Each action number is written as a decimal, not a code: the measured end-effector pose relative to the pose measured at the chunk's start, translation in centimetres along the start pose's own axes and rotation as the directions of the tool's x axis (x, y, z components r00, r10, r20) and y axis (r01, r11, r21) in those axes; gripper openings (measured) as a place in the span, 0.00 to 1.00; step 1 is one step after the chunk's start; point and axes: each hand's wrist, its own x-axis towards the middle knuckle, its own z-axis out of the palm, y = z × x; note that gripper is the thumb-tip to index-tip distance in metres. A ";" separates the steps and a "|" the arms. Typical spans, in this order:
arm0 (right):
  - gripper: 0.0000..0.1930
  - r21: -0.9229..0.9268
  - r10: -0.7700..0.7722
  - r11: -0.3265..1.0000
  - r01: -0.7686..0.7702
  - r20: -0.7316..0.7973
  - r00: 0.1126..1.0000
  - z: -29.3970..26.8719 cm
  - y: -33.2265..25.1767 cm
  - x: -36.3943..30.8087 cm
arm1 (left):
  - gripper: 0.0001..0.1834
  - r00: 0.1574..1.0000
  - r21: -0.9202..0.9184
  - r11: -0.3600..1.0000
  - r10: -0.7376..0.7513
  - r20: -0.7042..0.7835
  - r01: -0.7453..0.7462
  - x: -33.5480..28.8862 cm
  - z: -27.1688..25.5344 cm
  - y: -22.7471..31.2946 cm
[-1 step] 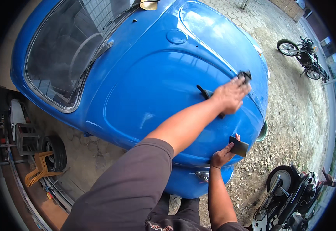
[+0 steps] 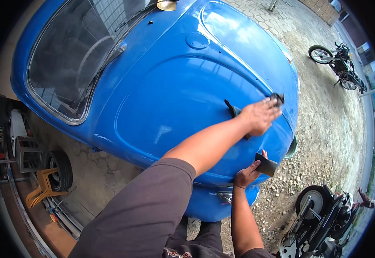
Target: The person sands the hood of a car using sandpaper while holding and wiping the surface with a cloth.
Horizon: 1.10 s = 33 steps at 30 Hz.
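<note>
My left hand (image 2: 261, 117) presses down on the blue car hood (image 2: 174, 103), slightly blurred, its fingers over a black cloth (image 2: 277, 99). One part of the cloth bunches at the fingertips, and a dark flap shows beside the wrist; the palm hides the middle. Nearer to me, my right hand (image 2: 246, 175) is at the car's front edge, low on the right. It grips a thin, dark rectangular pad (image 2: 265, 165) between thumb and fingers. Pale scuffs mark the paint to the left of my left forearm.
Windshield glass (image 2: 67, 60) and a wiper lie at the upper left. Below are a loose tire (image 2: 61, 170) and a yellow metal frame (image 2: 43, 189). One motorcycle (image 2: 320, 215) stands at the lower right, another (image 2: 340, 64) farther off. Gravel (image 2: 282, 185) borders the car.
My left hand and the black cloth have slid a little toward me and to the right over the hood. My right hand with the pad stays nearly in place.
</note>
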 end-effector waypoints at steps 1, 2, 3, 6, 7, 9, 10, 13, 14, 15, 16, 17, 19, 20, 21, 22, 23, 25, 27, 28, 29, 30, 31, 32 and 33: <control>0.25 0.038 0.005 0.999 -0.004 -0.013 1.000 0.0 0.6 -0.1 | 0.38 0.992 -0.011 0.993 0.121 0.034 -0.121 -0.7 1.0 1.6; 0.25 0.040 0.008 0.999 -0.008 -0.003 1.000 0.4 0.4 -0.5 | 0.38 0.993 -0.013 0.994 0.111 0.037 -0.111 -1.7 1.3 1.1; 0.25 0.004 0.010 1.000 -0.010 0.003 1.000 0.1 0.0 -0.2 | 0.37 0.997 0.039 0.999 0.028 -0.071 -0.025 -2.2 1.4 1.2; 0.25 -0.083 -0.016 0.996 0.013 -0.035 0.999 -1.7 0.3 1.5 | 0.36 0.956 0.028 0.992 -0.114 -0.272 0.126 -4.4 -3.1 -2.4; 0.24 -0.069 -0.038 0.997 0.036 -0.024 0.999 -1.2 -0.2 1.4 | 0.36 0.917 0.065 0.975 -0.177 -0.357 0.214 -6.6 -4.2 -5.7; 0.24 -0.045 -0.042 0.998 0.041 -0.021 0.999 -0.4 -0.6 1.1 | 0.37 0.850 0.138 0.914 -0.287 -0.442 0.380 -12.9 -7.1 -11.7; 0.24 -0.039 -0.033 0.999 0.033 -0.004 0.999 -0.1 -0.7 1.1 | 0.39 0.825 0.203 0.859 -0.347 -0.446 0.471 -16.6 -9.3 -13.6; 0.23 -0.029 -0.029 0.999 0.029 0.010 1.000 0.2 -0.9 0.9 | 0.39 0.713 0.197 0.725 -0.522 -0.468 0.660 -26.7 -13.7 -17.2; 0.23 -0.041 -0.047 0.998 0.047 0.011 0.999 0.2 -0.8 0.9 | 0.38 0.684 0.179 0.702 -0.548 -0.482 0.689 -29.5 -14.1 -17.4; 0.23 -0.035 -0.037 0.999 0.037 0.003 0.999 0.2 -1.0 0.8 | 0.38 0.648 0.155 0.679 -0.568 -0.508 0.717 -31.7 -13.9 -17.1; 0.23 -0.044 -0.039 0.998 0.039 0.011 0.999 0.4 -1.3 0.6 | 0.39 0.618 0.136 0.657 -0.591 -0.519 0.742 -33.4 -13.2 -16.4; 0.23 -0.062 -0.046 0.997 0.047 0.017 0.999 0.3 -1.4 0.6 | 0.40 0.607 0.120 0.657 -0.591 -0.532 0.744 -33.7 -12.1 -14.6; 0.23 -0.039 -0.033 0.999 0.033 0.009 0.999 0.3 -1.0 0.4 | 0.42 0.615 0.111 0.668 -0.589 -0.524 0.735 -33.3 -10.3 -10.0; 0.23 -0.023 -0.031 0.999 0.031 0.005 1.000 0.2 -0.9 0.5 | 0.44 0.634 0.111 0.684 -0.586 -0.505 0.721 -32.3 -9.3 -7.6; 0.23 -0.024 -0.024 0.999 0.024 -0.003 1.000 0.2 -1.0 0.5 | 0.45 0.653 0.111 0.706 -0.567 -0.502 0.699 -31.2 -8.8 -5.4; 0.23 -0.014 -0.025 1.000 0.025 0.000 1.000 0.6 -1.3 0.3 | 0.46 0.660 0.091 0.716 -0.576 -0.482 0.692 -30.0 -8.6 -3.3; 0.22 -0.023 -0.036 0.999 0.036 0.000 0.999 0.3 -1.2 0.5 | 0.47 0.682 0.084 0.735 -0.572 -0.456 0.673 -28.2 -7.7 -1.5; 0.22 -0.030 -0.048 0.998 0.048 -0.012 0.999 0.7 -1.3 0.4 | 0.49 0.714 0.082 0.763 -0.555 -0.426 0.642 -24.6 -6.4 0.9; 0.22 -0.019 -0.076 0.997 0.075 -0.015 0.997 0.9 -1.2 0.2 | 0.49 0.750 0.077 0.800 -0.520 -0.409 0.596 -20.3 -5.0 2.6; 0.22 -0.011 -0.074 0.997 0.074 -0.018 0.997 1.1 -1.4 0.1 | 0.49 0.774 0.076 0.822 -0.495 -0.395 0.564 -18.1 -4.6 3.4; 0.22 -0.002 -0.056 0.998 0.056 -0.024 0.998 1.3 -1.7 0.1 | 0.48 0.796 0.081 0.843 -0.464 -0.388 0.531 -15.8 -3.8 3.9; 0.22 0.002 -0.043 0.999 0.043 -0.033 0.999 1.2 -1.9 0.2 | 0.47 0.817 0.081 0.866 -0.430 -0.383 0.494 -13.6 -2.7 4.4; 0.22 -0.002 -0.053 0.999 0.053 -0.044 0.998 1.2 -1.7 0.2 | 0.47 0.818 0.078 0.871 -0.420 -0.392 0.485 -11.4 -1.6 5.3; 0.23 0.069 0.003 0.998 0.004 -0.090 0.996 1.0 -1.1 0.3 | 0.46 0.851 0.065 0.900 -0.381 -0.361 0.431 -9.0 -0.5 6.4; 0.23 0.154 0.062 0.987 -0.043 -0.126 0.990 1.2 -0.8 0.4 | 0.45 0.879 0.062 0.921 -0.344 -0.331 0.384 -7.3 0.5 7.3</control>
